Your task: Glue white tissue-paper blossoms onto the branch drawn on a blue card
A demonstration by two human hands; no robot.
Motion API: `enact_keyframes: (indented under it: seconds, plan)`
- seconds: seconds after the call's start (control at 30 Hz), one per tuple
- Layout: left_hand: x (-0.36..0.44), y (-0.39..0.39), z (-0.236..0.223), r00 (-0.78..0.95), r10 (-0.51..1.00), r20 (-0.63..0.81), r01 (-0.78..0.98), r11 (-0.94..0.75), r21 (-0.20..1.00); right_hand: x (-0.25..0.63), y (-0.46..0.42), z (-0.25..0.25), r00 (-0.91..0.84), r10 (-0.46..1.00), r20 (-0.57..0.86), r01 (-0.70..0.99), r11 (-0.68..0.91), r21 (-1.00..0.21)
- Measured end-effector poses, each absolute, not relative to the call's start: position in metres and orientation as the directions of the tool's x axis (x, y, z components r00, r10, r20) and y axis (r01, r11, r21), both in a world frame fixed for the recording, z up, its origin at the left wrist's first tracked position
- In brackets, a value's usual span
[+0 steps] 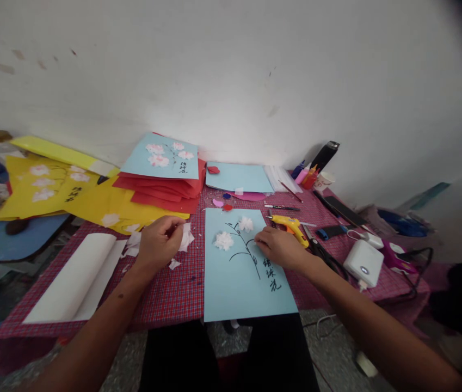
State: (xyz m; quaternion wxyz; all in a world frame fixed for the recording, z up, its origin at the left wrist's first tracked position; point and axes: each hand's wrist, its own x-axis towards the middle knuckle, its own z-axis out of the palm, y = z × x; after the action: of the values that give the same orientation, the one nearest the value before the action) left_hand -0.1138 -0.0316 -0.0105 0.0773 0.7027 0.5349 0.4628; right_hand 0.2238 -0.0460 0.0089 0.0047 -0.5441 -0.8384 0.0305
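Observation:
A light blue sheet of paper (pixel 231 294) lies at the table's front edge, with a drawn black branch, black writing and two white paper flowers (pixel 223 240). My right hand (pixel 278 247) rests on its right side beside the branch, fingers closed together and pointing down; whatever lies under the fingertips is hidden. Left of the sheet, my left hand (pixel 159 242) is closed, thumb against the curled fingers, above scattered white paper pieces (pixel 187 237). What it pinches, if anything, I cannot make out. A yellow glue gun (pixel 290 224) lies just beyond my right hand.
Folded white paper (pixel 73 277) lies at left. Behind are yellow sheets (pixel 92 204), stacked red sheets (pixel 165 193) under a finished blue picture (pixel 165 155), and more blue sheets (pixel 239 177). At right are scissors (pixel 322 250) and a white power bank (pixel 363 264).

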Motion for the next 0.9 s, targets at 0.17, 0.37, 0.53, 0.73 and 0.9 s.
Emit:
enact_keyframes:
  seconds: [0.17, 0.37, 0.53, 0.73, 0.9]
  plan:
    - [-0.114, -0.031, -0.011, 0.002, 0.827, 0.562, 0.675, -0.416, 0.61, 0.222, -0.046, 0.01, -0.387, 0.921, -0.047, 0.921, 0.384, -0.059]
    - [-0.114, -0.031, -0.01, 0.004, 0.825, 0.565, 0.681, -0.416, 0.602, 0.22, -0.047, 0.009, -0.38, 0.923, -0.058, 0.925, 0.379, -0.035]
    - [-0.115, -0.031, -0.01, 0.006, 0.83, 0.557, 0.693, -0.405, 0.596, 0.22, -0.046, 0.007, -0.403, 0.914, -0.036, 0.915, 0.403, 0.0]
    - [-0.116, -0.031, -0.01, 0.008, 0.832, 0.555, 0.694, -0.404, 0.596, 0.217, -0.051, 0.011, -0.369, 0.929, -0.021, 0.927, 0.367, -0.074]
    - [-0.116, -0.031, -0.011, 0.0, 0.838, 0.545, 0.689, -0.395, 0.607, 0.241, -0.067, 0.028, -0.302, 0.944, 0.131, 0.93, 0.322, -0.177]
